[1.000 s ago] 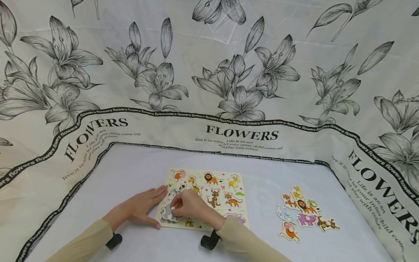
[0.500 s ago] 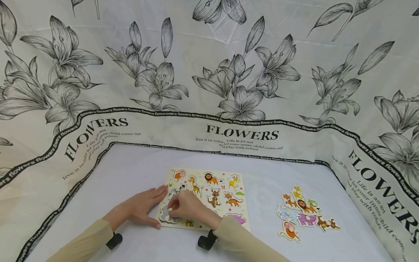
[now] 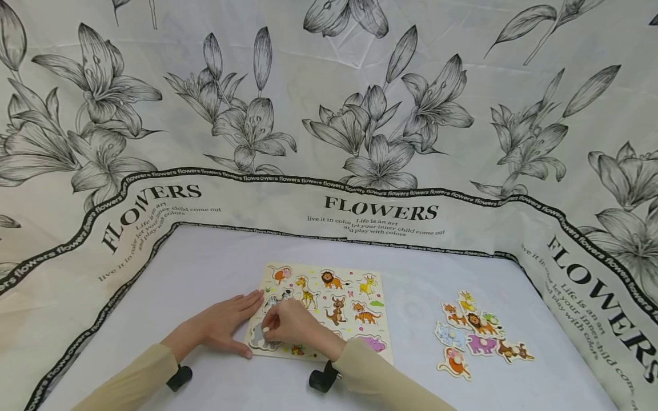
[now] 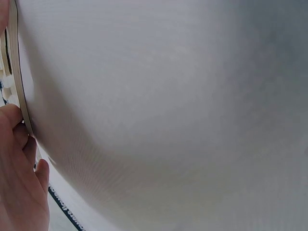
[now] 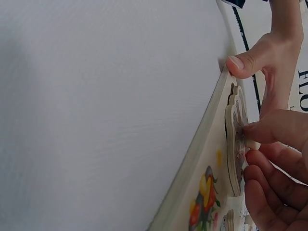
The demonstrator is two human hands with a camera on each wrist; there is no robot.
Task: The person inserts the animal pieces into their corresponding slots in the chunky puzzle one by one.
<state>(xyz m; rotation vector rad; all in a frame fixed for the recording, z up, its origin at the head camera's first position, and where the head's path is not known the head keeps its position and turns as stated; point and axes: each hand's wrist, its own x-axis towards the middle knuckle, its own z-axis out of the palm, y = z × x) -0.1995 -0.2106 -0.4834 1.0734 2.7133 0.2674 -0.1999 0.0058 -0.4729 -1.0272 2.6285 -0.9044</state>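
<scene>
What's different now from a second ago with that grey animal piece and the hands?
The right hand, pinching the knob of the grey elephant piece, has eased it a little toward the near-left corner of the puzzle board, so less of it shows and it sits lower against the board. The grip on the knob is unchanged. The left hand still steadies the board's left edge; the loose animal pieces have not moved.

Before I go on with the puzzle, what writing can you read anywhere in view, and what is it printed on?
"FLOWERS", large, three times on the flowered cloth.
"Life is an art / let your inner child come out / and play with colors", small print under it; partly overprinted in the middle.
"flowers" repeated along the black border band.
Puzzle board and loose animal pieces: no writing to be read.
</scene>
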